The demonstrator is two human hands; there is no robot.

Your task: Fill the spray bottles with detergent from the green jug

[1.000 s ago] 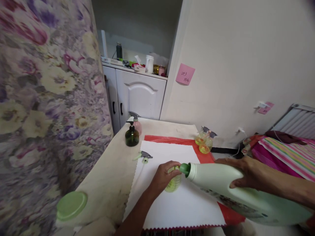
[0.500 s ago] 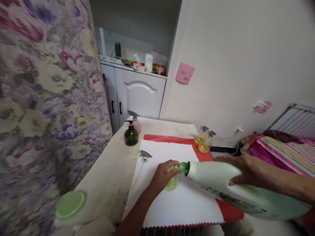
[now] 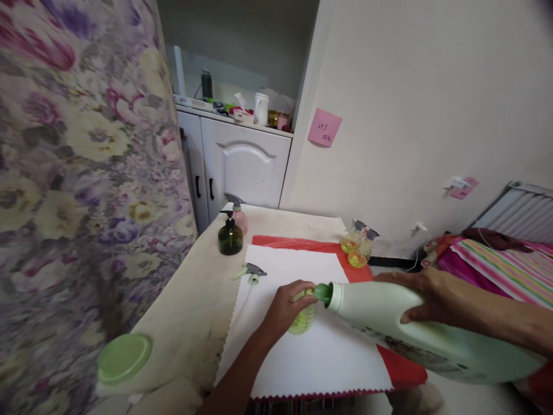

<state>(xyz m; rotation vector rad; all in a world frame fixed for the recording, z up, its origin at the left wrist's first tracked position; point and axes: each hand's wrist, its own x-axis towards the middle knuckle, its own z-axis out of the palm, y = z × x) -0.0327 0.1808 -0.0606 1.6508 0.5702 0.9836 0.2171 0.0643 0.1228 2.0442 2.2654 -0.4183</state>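
Note:
My left hand is closed around the upper part of a clear yellow-green spray bottle, which stands without its head on a white sheet. With my right hand I grip a large pale green jug, tipped nearly level. Its green spout meets the mouth of the small bottle; my fingers partly hide that mouth, and I cannot make out any liquid stream. A grey and green trigger spray head lies on the sheet's left edge.
A dark green pump bottle and a pink spray bottle stand at the back left. Two spray bottles with yellow liquid stand at the back right. A green round lid is at the front left, near a floral curtain.
Almost nothing differs. Both hands, the jug and the small bottle hold the same positions, with only a very slight shift of the whole view.

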